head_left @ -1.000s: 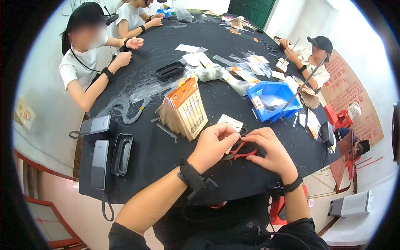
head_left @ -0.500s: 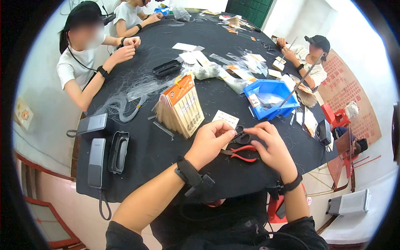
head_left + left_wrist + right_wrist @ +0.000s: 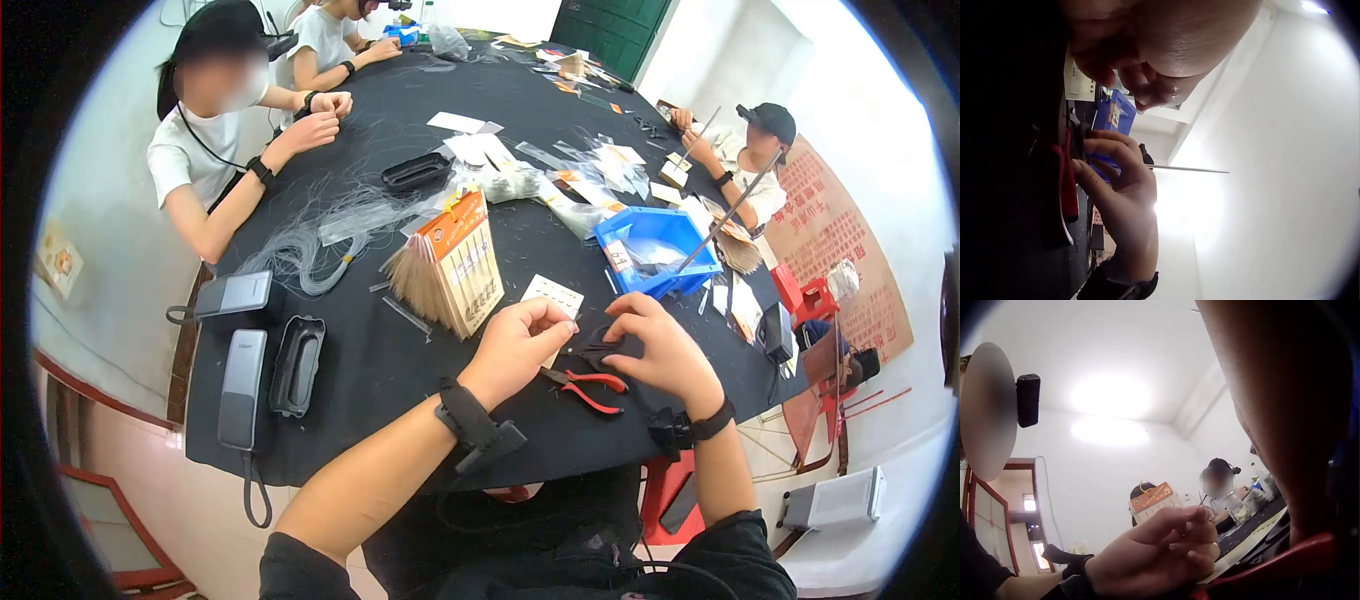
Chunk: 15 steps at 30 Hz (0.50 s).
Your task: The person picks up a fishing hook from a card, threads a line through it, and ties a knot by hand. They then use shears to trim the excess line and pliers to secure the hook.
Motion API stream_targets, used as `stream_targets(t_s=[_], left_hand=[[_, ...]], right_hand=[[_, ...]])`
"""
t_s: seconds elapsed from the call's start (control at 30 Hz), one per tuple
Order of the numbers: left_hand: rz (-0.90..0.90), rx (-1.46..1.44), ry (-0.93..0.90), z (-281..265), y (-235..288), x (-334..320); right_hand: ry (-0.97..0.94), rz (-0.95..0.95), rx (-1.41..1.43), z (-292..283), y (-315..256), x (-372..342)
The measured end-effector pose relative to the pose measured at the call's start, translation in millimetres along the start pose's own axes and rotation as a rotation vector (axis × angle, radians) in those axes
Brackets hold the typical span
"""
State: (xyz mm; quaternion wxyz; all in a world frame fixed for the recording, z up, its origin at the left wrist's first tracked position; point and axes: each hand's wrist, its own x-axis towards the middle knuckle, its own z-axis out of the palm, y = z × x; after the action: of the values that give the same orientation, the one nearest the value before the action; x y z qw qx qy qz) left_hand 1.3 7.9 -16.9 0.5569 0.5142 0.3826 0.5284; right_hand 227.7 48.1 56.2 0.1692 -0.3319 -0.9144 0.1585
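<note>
Red pliers (image 3: 600, 378) and black scissors (image 3: 592, 353) had shifted nearer us on the table (image 3: 360, 400). Our left hand (image 3: 518, 345) pinched a thin piece (image 3: 1202, 500); our right hand's (image 3: 668, 350) bent fingers met the scissors, grip unclear. We seemed to be positioning the scissors; next likely called for a sure hold.

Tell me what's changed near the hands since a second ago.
The black scissors moved rightward and nearer the person, away from the left hand, beside the right hand; grip unclear. The red pliers turned, handles swinging toward the person. White card and blue bin stayed.
</note>
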Motion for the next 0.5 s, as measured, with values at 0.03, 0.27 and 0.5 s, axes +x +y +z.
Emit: stream_targets(t_s=[0.03,0.27,0.5], left_hand=[[0.002,0.008,0.003,0,0,0],[0.009,-0.066,0.014,1,3,0],[-0.024,-0.120,-0.002,-1,-1,2]], right_hand=[[0.001,0.012,0.020,-3,2,-3],[0.181,0.094,0.078,-21,9,-28],[0.311,0.405,0.918,7,25,-66]])
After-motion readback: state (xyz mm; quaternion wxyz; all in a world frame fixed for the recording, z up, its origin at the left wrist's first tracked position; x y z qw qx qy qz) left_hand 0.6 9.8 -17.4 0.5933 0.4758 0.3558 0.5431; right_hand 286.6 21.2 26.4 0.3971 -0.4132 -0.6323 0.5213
